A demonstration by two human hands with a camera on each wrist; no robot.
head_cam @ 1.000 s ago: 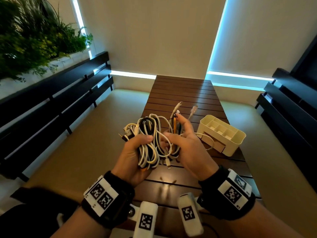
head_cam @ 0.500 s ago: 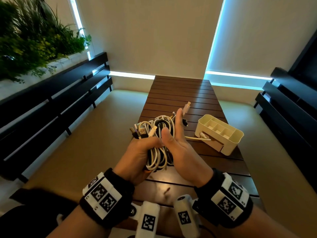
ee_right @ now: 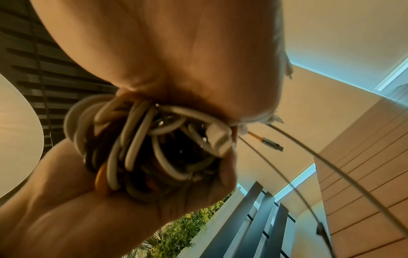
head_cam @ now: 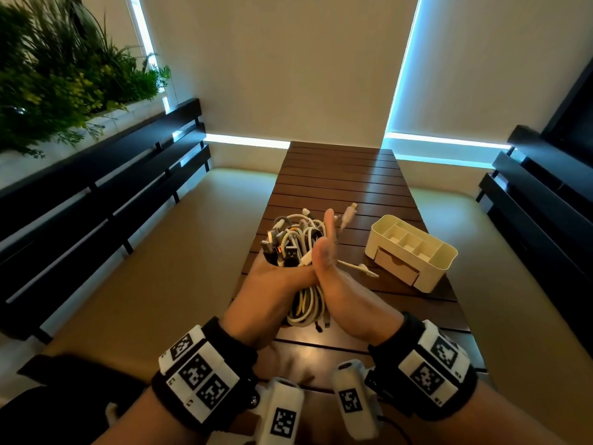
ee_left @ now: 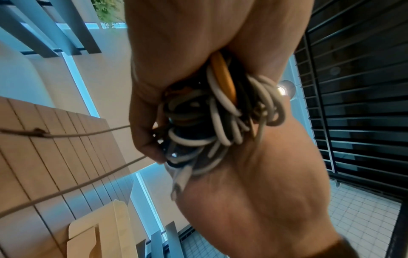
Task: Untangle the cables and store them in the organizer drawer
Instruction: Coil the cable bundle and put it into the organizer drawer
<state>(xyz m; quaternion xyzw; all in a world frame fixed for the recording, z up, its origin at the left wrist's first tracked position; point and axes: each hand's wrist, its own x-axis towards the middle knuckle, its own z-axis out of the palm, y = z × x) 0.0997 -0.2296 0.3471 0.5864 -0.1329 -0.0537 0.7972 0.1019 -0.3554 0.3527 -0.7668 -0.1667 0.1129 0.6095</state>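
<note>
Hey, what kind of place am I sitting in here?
Probably a balcony or patio seating nook: a slatted wooden table, dark slatted benches with cushions on both sides, and a planter of greenery.

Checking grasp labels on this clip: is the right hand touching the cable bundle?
Touching. The head view shows the right hand pressed flat against the cable bundle, which the left hand grips; the right wrist view shows coils against its palm.

Smooth rubbery sheathing on the cables, white, grey and orange. Dark slatted wood, faintly glossy, for the table. Matt cream plastic on the organizer.
</note>
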